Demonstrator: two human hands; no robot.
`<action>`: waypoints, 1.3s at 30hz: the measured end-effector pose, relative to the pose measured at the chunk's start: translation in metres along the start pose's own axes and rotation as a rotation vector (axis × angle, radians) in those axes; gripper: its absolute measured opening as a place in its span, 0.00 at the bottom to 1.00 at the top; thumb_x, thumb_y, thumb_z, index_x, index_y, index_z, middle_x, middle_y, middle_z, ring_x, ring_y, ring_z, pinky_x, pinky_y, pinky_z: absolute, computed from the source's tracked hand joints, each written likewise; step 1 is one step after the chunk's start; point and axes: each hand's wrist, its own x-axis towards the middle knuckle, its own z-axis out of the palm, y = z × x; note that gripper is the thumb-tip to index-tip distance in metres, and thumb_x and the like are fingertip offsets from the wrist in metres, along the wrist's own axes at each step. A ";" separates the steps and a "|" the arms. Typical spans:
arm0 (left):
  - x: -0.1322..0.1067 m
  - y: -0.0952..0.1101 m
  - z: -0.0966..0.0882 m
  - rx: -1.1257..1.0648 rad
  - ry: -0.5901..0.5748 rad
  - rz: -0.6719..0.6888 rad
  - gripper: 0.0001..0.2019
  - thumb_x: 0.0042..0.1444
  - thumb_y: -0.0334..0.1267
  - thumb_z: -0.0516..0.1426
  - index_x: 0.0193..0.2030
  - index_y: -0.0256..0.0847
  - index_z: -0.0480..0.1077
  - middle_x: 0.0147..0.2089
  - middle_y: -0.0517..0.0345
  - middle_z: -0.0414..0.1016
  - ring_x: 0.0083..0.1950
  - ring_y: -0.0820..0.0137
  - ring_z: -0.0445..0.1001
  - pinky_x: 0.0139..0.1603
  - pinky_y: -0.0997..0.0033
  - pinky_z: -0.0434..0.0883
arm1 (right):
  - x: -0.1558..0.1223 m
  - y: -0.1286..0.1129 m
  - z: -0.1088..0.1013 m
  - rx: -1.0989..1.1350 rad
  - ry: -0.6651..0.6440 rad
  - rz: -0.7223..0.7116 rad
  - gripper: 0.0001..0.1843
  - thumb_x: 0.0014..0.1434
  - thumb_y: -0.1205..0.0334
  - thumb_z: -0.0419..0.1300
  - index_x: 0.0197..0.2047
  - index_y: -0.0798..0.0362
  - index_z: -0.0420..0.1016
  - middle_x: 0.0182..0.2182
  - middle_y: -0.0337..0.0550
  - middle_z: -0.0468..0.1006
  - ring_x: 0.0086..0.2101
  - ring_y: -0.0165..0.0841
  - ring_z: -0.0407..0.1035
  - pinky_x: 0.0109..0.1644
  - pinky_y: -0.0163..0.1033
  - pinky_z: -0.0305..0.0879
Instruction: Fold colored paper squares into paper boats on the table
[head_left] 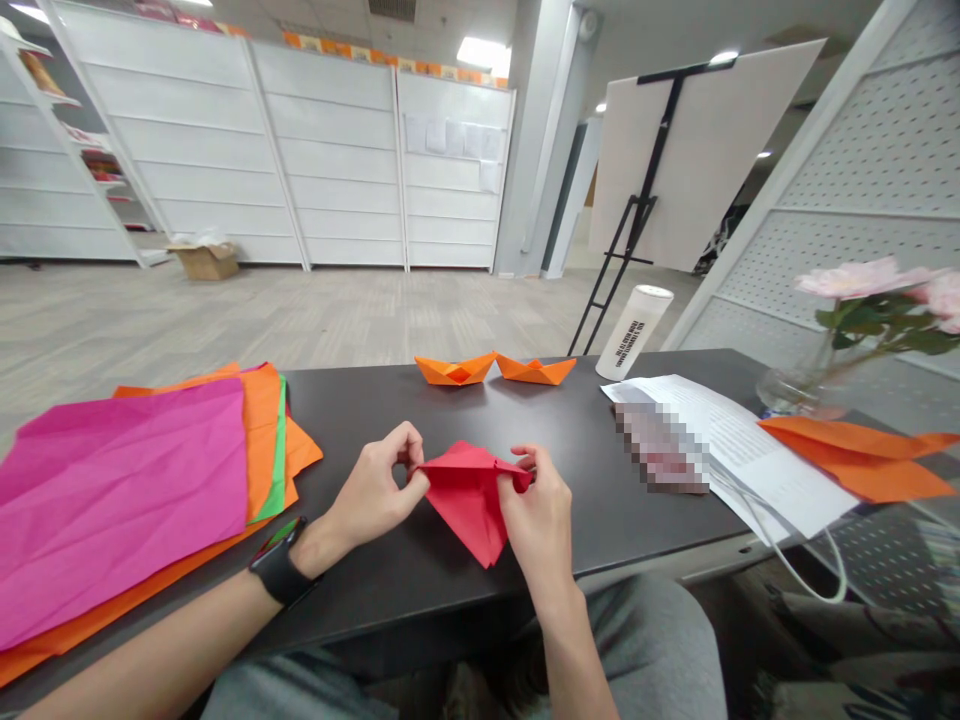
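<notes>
A folded piece of red paper (469,500) is held between my two hands, just above the dark table. Its lower part tapers to a point toward me, and a folded edge runs across the top. My left hand (382,480) pinches the left corner between thumb and fingers. On the other side, my right hand (536,505) grips the right corner, its thumb pressed against the front of the paper. Beyond the hands, two folded orange paper boats (455,371) stand side by side at the table's far edge.
Large pink, orange and green paper sheets (135,480) lie stacked at the left. To the right are a white cylinder (636,332), printed sheets (724,425), a cable (841,570), an orange folded paper (862,455) and a glass vase (799,385) with pink flowers.
</notes>
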 end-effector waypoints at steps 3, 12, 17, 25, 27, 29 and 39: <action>0.003 -0.004 -0.003 0.036 -0.080 0.017 0.08 0.52 0.24 0.52 0.34 0.43 0.59 0.30 0.65 0.63 0.31 0.73 0.66 0.34 0.73 0.65 | 0.005 0.005 -0.005 0.041 -0.065 -0.160 0.13 0.57 0.70 0.52 0.44 0.52 0.72 0.40 0.47 0.77 0.39 0.38 0.73 0.44 0.41 0.67; 0.010 -0.024 -0.015 0.430 -0.401 0.260 0.17 0.59 0.23 0.49 0.47 0.43 0.73 0.52 0.51 0.70 0.51 0.65 0.72 0.52 0.66 0.70 | 0.015 0.031 -0.013 -0.085 -0.377 -0.324 0.24 0.58 0.78 0.47 0.42 0.52 0.83 0.47 0.44 0.81 0.48 0.37 0.74 0.57 0.44 0.68; 0.009 -0.033 -0.017 0.425 -0.651 0.380 0.25 0.59 0.21 0.49 0.58 0.47 0.72 0.64 0.54 0.70 0.64 0.65 0.68 0.64 0.63 0.65 | 0.012 0.032 -0.014 -0.133 -0.435 -0.491 0.28 0.58 0.80 0.46 0.51 0.52 0.80 0.55 0.44 0.77 0.56 0.39 0.69 0.62 0.48 0.64; 0.004 -0.030 -0.016 0.437 -0.629 0.418 0.20 0.62 0.31 0.54 0.61 0.46 0.70 0.67 0.51 0.66 0.66 0.61 0.66 0.65 0.62 0.65 | 0.007 0.028 -0.015 -0.144 -0.688 -0.533 0.28 0.61 0.77 0.47 0.61 0.54 0.71 0.62 0.47 0.70 0.64 0.36 0.60 0.70 0.51 0.53; 0.005 -0.026 -0.014 0.464 -0.617 0.450 0.16 0.64 0.34 0.54 0.56 0.44 0.73 0.65 0.48 0.68 0.65 0.60 0.67 0.64 0.61 0.66 | 0.007 0.029 -0.017 -0.155 -0.735 -0.525 0.29 0.62 0.76 0.47 0.64 0.51 0.68 0.64 0.45 0.66 0.66 0.37 0.56 0.71 0.55 0.49; 0.007 -0.021 -0.014 0.498 -0.626 0.470 0.13 0.64 0.35 0.54 0.53 0.43 0.74 0.60 0.48 0.71 0.62 0.60 0.69 0.61 0.61 0.68 | 0.007 0.030 -0.020 -0.150 -0.748 -0.510 0.30 0.62 0.76 0.47 0.64 0.50 0.67 0.65 0.44 0.65 0.66 0.38 0.54 0.71 0.57 0.46; 0.006 -0.016 -0.010 0.606 -0.627 0.531 0.13 0.68 0.41 0.50 0.52 0.41 0.72 0.53 0.49 0.73 0.53 0.62 0.72 0.52 0.64 0.71 | 0.012 0.033 -0.032 0.018 -0.712 -0.409 0.19 0.62 0.70 0.56 0.53 0.48 0.79 0.58 0.45 0.74 0.59 0.38 0.68 0.66 0.47 0.61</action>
